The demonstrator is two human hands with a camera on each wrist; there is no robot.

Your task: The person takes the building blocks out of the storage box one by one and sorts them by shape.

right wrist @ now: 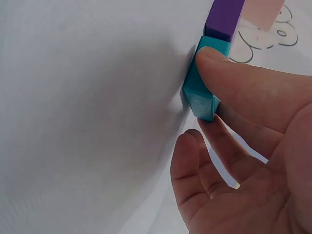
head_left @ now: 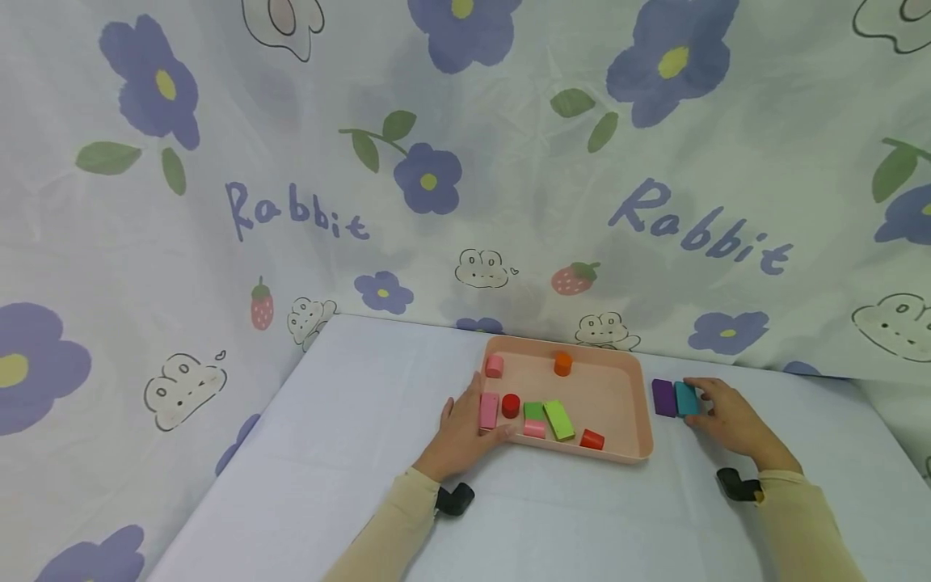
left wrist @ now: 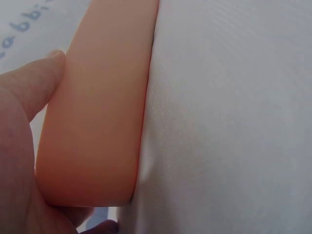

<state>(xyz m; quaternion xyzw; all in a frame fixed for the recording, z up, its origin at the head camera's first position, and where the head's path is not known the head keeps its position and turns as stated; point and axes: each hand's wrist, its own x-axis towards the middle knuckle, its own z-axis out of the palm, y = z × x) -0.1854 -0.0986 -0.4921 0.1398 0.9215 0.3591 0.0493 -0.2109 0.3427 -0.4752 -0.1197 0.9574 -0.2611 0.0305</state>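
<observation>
A shallow peach tray [head_left: 607, 396] stands on the white-covered table. My left hand [head_left: 461, 436] holds its near left corner, thumb along the front rim and fingers along the left side. In the left wrist view the thumb [left wrist: 41, 80] lies at the rim of the tray's outer wall. To the right of the tray, my right hand [head_left: 738, 420] pinches a teal block [head_left: 685, 399] between thumb and fingers. Its other fingers [right wrist: 187, 161] are bent and hold nothing. A purple block [head_left: 663, 398] stands directly beside the teal one, end to end in the right wrist view.
Inside the tray are a pink cylinder [head_left: 494, 366], an orange cylinder [head_left: 563, 364], a red cylinder [head_left: 511, 406], a pink block [head_left: 489, 411], a green block [head_left: 534, 411], a lime block [head_left: 559, 419] and a red piece [head_left: 592, 439]. A patterned curtain [head_left: 509, 162] hangs behind the table.
</observation>
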